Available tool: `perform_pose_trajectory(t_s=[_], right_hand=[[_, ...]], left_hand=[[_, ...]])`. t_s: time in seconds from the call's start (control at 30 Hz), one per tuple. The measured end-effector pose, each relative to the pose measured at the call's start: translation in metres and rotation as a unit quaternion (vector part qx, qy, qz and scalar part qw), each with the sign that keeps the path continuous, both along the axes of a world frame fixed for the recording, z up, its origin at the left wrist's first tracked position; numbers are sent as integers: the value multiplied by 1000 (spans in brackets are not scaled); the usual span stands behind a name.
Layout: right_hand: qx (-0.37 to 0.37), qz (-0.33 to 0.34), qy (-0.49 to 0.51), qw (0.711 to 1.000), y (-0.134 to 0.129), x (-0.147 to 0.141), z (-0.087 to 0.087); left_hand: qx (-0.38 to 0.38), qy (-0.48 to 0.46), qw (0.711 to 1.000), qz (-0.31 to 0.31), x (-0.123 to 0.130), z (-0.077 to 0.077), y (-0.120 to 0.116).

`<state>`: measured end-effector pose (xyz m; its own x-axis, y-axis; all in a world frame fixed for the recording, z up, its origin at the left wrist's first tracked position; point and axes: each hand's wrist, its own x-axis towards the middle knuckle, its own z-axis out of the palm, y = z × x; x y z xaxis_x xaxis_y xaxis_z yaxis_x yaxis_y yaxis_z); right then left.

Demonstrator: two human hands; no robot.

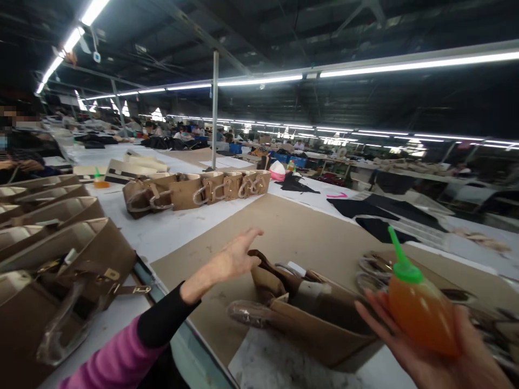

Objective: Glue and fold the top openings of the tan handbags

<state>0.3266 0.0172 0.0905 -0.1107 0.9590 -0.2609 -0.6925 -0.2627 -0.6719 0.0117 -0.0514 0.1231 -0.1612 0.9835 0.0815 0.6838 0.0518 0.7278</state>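
A squeeze bottle (421,310) of orange liquid, with a green nozzle cap, rests in my right hand (458,351), tilted to the left, some fingers stretched out under it. In front of me a brown handbag (324,335) lies on the table with its top gaping toward me and a plastic-wrapped handle (251,313) at its left. My left hand (233,256) reaches over the bag's left end, fingers apart and holding nothing. Its lower fingers are at the bag's upper edge; whether they touch it I cannot tell.
Several brown bags stand on the left (77,259). A row of handbags (211,189) is lined up farther back. A second glue-type bottle (101,181) stands behind them. Black fabric pieces (385,210) lie at the right. A brown sheet (279,227) covers the table. A post (215,108) rises beyond.
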Motion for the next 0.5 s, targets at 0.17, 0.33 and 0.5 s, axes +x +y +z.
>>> perform_pose_trajectory(t_s=[0.17, 0.33, 0.5], right_hand=[[-26, -18, 36, 999, -12, -16, 17], [-28, -6, 73, 997, -14, -15, 19], [-24, -11, 82, 996, 0, -20, 15]], left_hand=[[93, 50, 956, -272, 74, 10, 5], [4, 213, 966, -146, 100, -21, 44], [-82, 211, 971, -71, 89, -27, 63]])
